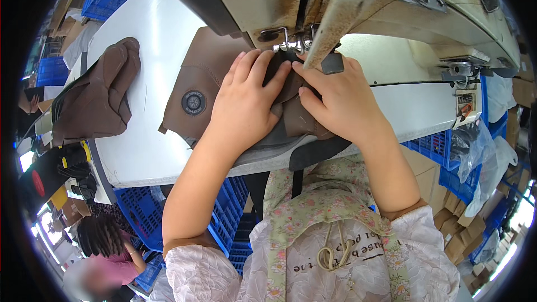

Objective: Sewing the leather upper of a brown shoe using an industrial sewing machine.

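A brown leather-like piece (198, 86) with a round dark badge lies on the white sewing table (151, 33), under the cream sewing machine head (358, 0). My left hand (249, 98) presses flat on the brown and dark layers just left of the presser foot (291, 42). My right hand (338, 98) pinches and holds the same material from the right, fingertips by the foot. The needle itself is hidden behind the machine's front cover.
A pile of brown pieces (103, 98) lies at the table's left end. Blue plastic crates (224, 218) stand under the table and at the right (442, 151). Cardboard boxes (464, 229) sit lower right. Another person (106, 251) sits lower left.
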### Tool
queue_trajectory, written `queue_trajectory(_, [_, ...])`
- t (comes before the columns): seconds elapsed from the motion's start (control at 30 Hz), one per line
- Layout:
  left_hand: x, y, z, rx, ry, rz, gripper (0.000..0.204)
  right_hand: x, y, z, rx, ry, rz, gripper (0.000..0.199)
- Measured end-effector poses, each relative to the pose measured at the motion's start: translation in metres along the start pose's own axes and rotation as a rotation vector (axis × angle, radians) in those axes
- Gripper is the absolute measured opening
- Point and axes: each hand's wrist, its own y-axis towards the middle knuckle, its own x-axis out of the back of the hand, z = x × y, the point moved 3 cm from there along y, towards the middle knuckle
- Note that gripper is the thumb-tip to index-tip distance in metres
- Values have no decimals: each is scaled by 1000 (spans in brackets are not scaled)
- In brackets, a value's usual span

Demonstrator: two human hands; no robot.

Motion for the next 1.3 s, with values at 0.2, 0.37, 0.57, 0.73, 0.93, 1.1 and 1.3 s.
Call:
queue_trajectory(0.2, [-1, -1, 1, 12, -3, 3, 72, 0, 1, 1, -25, -13, 62, 18])
queue_trajectory(0.37, [-1, -1, 1, 12, -9, 2, 71, -1, 0, 1, -7, 2, 10, 18])
queue_trajectory(0.57, [-3, -1, 1, 14, 1, 4, 67, -1, 0, 0, -22, -26, 38, 18])
queue_trajectory(0.73, [-1, 0, 0, 13, 14, 12, 66, -1, 1, 1, -17, -50, 35, 16])
queue_trajectory(0.93, [-2, 1, 0, 26, -20, 34, 66, -5, -2, -2, 5, -61, -21, 17])
queue_trajectory(1.1, [-2, 1, 0, 33, -26, 64, 68, -6, -4, -1, 15, -74, -29, 20])
queue_trajectory(1.3, [-3, 0, 2, 28, -1, 70, 69, -9, -3, -3, 32, -83, -56, 22])
